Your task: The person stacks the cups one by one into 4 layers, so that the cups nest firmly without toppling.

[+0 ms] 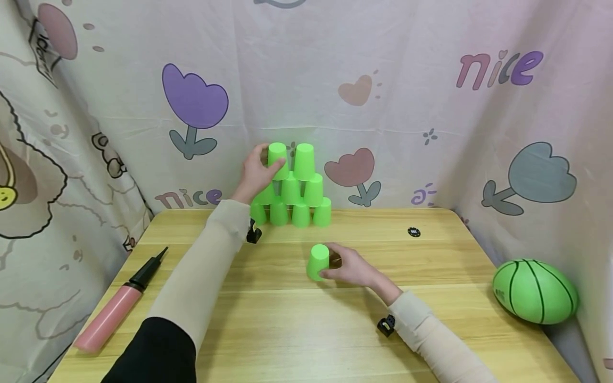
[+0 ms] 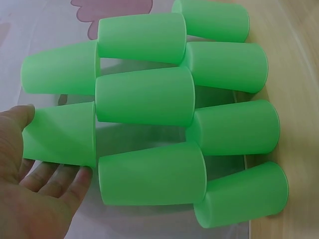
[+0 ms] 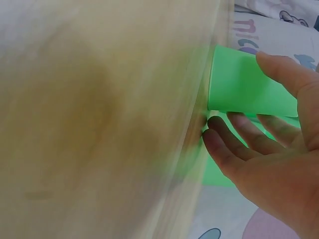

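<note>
Bright green plastic cups stand upside down in a three-tier pyramid at the back of the table: several in the bottom row, three in the middle, two on top. My left hand (image 1: 256, 174) holds the top-left cup (image 1: 276, 159), its thumb on the near side and fingers round the far side. In the left wrist view this cup (image 2: 60, 134) sits on the middle row, beside the other top cup (image 2: 62, 69). Nearer the front, my right hand (image 1: 351, 265) grips a separate upside-down cup (image 1: 318, 260) between thumb and fingers, at or just above the tabletop.
On the wooden table (image 1: 287, 335), a pink hand pump (image 1: 112, 314) with a black nozzle lies at left. A small black disc (image 1: 414, 232) lies at the back right. A green ball (image 1: 535, 291) rests by the right edge. A printed curtain (image 1: 297, 74) hangs behind.
</note>
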The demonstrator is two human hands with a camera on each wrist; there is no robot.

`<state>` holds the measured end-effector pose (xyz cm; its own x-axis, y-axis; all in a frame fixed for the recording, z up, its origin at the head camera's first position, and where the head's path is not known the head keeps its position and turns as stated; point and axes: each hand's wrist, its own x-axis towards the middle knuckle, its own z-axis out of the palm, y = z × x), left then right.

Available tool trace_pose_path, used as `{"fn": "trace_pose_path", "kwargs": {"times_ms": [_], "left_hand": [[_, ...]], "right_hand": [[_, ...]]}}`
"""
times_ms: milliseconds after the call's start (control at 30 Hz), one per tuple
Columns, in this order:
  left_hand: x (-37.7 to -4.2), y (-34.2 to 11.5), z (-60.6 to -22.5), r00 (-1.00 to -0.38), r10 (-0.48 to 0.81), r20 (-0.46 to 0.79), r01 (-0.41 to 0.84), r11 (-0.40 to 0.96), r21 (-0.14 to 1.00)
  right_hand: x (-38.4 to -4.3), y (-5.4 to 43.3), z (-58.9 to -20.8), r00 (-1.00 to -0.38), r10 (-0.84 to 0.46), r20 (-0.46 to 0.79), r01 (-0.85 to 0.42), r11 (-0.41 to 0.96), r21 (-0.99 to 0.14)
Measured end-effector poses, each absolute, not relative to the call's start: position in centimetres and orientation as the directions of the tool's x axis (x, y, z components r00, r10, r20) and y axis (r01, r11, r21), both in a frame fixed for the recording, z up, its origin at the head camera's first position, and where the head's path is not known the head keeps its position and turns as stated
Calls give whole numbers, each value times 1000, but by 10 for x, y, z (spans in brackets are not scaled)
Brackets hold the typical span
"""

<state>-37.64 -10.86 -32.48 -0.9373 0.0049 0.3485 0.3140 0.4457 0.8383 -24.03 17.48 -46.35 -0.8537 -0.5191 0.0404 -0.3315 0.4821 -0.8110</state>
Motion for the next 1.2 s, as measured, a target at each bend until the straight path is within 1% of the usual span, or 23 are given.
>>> {"fn": "trace_pose_path", "kwargs": {"times_ms": [267, 633, 833, 967, 1100, 1200], "left_hand": [[-381, -106, -325, -942, 1, 336, 294, 487, 822], [-383, -110, -325, -947, -5, 321, 277, 490, 827], [-378, -123, -325, -959, -42, 280, 233, 449, 863], [-374, -144, -339, -955, -82, 285, 218, 456, 863], [-370, -165, -362, -948, -101, 301, 214, 497, 841], [-368, -177, -382, -954, -105, 282, 190, 518, 834]], "right_hand": [[-239, 175, -462, -855, -518, 35, -331, 493, -805], [-238, 173, -462, -855, -517, 31, -335, 505, -795], [-237, 172, -461, -855, -518, 27, -336, 513, -790], [-238, 172, -461, -856, -516, 28, -337, 515, -788], [-238, 173, -462, -858, -513, 28, -333, 514, -791], [-238, 172, -463, -858, -512, 31, -332, 509, -794]]}}
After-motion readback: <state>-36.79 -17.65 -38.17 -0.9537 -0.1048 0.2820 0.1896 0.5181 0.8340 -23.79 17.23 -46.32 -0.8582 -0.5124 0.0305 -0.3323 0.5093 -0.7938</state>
